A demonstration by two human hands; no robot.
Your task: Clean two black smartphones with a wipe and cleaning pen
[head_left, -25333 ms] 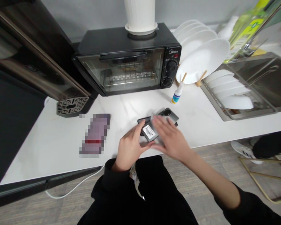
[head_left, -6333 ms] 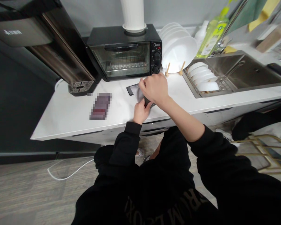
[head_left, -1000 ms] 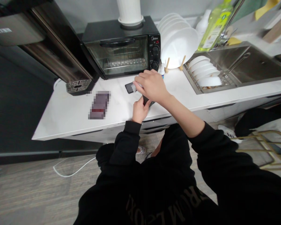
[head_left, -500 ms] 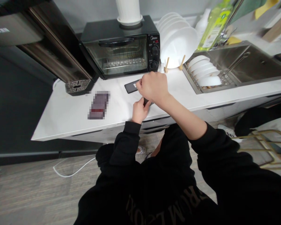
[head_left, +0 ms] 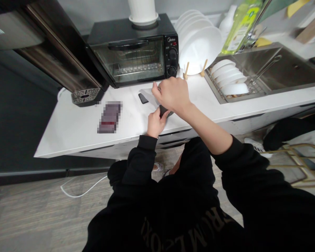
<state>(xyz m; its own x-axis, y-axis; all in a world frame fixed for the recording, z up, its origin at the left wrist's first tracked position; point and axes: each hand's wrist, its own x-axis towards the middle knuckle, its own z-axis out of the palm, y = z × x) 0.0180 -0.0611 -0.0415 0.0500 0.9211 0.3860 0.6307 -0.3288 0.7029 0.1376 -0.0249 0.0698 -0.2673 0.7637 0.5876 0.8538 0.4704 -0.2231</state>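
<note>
My right hand (head_left: 173, 93) is a closed fist above the counter, knuckles up. A pale grey blade, smeared by motion, juts left from it and looks like that of a knife (head_left: 150, 96); the handle is hidden inside my fist. Just below, my left hand (head_left: 156, 123) is closed around a dark block-shaped tool (head_left: 163, 111) near the counter's front edge. Most of that tool is covered by my fingers and the right hand. Under the blade lies a flat black piece (head_left: 142, 98), partly hidden.
On the white counter (head_left: 76, 136) are a pixelated dark item (head_left: 110, 117), a drink dispenser (head_left: 85, 97) and a toaster oven (head_left: 136, 63). Right of them stand white plates (head_left: 199, 52), a sink (head_left: 286, 70) with bowls (head_left: 229, 78), and a green bottle (head_left: 241, 28).
The grey blade now shows left of my right fist, over the flat black piece. My right hand has shifted up slightly. My left hand keeps its hold on the dark tool.
</note>
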